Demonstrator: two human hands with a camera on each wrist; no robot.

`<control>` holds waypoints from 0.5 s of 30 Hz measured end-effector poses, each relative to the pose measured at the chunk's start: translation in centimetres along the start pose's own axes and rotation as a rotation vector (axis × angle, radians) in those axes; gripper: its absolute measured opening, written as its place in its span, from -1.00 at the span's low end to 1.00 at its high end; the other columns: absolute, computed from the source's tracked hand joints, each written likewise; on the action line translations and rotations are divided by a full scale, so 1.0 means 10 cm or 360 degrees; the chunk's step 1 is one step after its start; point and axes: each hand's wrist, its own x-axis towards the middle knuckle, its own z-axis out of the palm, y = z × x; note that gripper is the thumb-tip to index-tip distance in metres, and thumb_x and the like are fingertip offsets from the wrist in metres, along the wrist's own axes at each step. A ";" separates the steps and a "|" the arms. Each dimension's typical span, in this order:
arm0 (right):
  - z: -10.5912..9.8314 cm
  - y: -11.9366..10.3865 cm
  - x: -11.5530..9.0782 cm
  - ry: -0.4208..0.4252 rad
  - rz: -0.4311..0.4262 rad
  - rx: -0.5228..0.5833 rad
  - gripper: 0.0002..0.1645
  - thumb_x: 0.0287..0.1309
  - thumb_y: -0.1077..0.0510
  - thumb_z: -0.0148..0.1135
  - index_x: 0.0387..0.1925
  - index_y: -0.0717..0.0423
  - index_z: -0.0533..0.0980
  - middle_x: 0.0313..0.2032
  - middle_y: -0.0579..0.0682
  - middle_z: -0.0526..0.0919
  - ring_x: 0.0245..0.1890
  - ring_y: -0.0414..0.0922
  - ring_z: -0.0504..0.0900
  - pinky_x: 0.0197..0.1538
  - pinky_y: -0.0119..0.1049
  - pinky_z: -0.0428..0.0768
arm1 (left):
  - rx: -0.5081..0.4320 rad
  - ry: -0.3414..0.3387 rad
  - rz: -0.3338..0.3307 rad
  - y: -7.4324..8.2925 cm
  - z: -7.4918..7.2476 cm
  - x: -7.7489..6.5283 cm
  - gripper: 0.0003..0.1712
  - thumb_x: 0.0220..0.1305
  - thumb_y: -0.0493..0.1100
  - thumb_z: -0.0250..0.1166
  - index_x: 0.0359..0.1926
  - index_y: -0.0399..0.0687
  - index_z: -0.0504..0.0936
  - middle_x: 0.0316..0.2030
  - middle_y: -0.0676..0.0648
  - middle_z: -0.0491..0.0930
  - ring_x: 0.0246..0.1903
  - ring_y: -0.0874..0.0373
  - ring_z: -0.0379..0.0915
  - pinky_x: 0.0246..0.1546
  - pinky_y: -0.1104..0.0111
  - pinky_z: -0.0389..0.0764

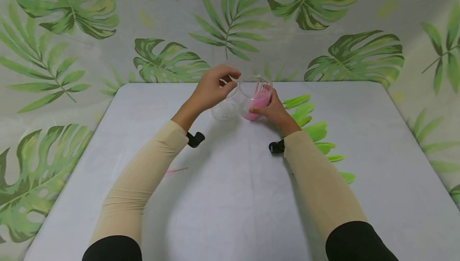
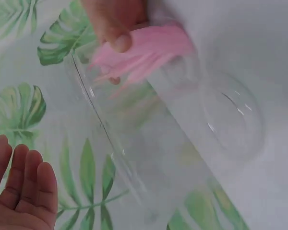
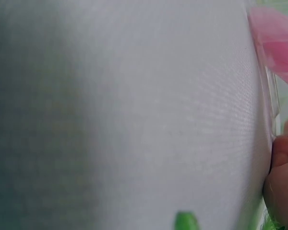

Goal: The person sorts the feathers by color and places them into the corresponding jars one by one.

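My right hand [image 1: 274, 113] grips a clear jar [image 1: 256, 89] near the table's far edge, thumb on its near side. Inside the jar lie pink feathers [image 1: 260, 100], their thin quill ends pointing up in the head view. To its left stands a second clear jar [image 1: 225, 111]; I see nothing in it. My left hand [image 1: 215, 85] hovers over that jar, fingers loosely bent and holding nothing. In the left wrist view, the left fingers [image 2: 29, 182] are apart from both jars. The right wrist view shows only part of the right hand [image 3: 284, 177] beside the pink feathers [image 3: 278, 43].
Several bright green feathers [image 1: 316, 131] lie in a row on the white table [image 1: 230, 213], partly behind the right forearm. A thin pink feather end [image 1: 177, 170] shows beside the left forearm. A leaf-patterned cloth [image 1: 237, 21] hangs behind the table.
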 end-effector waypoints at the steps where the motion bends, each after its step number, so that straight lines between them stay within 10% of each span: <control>1: 0.00 0.00 0.00 0.0002 0.0001 -0.0008 0.32 0.01 0.05 0.53 0.55 -0.02 -0.18 0.48 0.10 0.15 0.47 0.00 0.16 0.58 -0.07 0.08 | 0.0032 -0.0013 0.0027 0.00 -0.05 -0.09 -0.70 0.39 -0.24 0.19 0.10 -0.13 0.63 0.05 -0.12 0.64 -0.05 0.07 0.60 0.00 0.26 0.63; 9: -0.01 0.00 0.01 0.0006 0.0009 -0.0023 0.36 -0.01 0.05 0.54 0.56 -0.03 -0.22 0.50 0.12 0.13 0.48 0.02 0.16 0.57 -0.06 0.10 | 0.0290 -0.0206 0.0244 0.01 -0.34 -0.82 -0.80 0.29 -0.32 0.29 -0.07 -0.18 0.68 -0.11 -0.11 0.70 -0.18 0.07 0.63 -0.13 0.21 0.67; 15: -0.01 0.01 0.03 -0.0005 0.0039 -0.0045 0.37 -0.01 0.02 0.54 0.56 -0.06 -0.23 0.51 0.10 0.11 0.48 0.01 0.15 0.57 -0.05 0.09 | 0.0504 -0.0413 0.0139 -0.18 -0.39 -1.38 -0.82 0.24 -0.32 0.35 -0.12 -0.13 0.71 -0.18 -0.02 0.71 -0.20 0.12 0.63 -0.14 0.25 0.65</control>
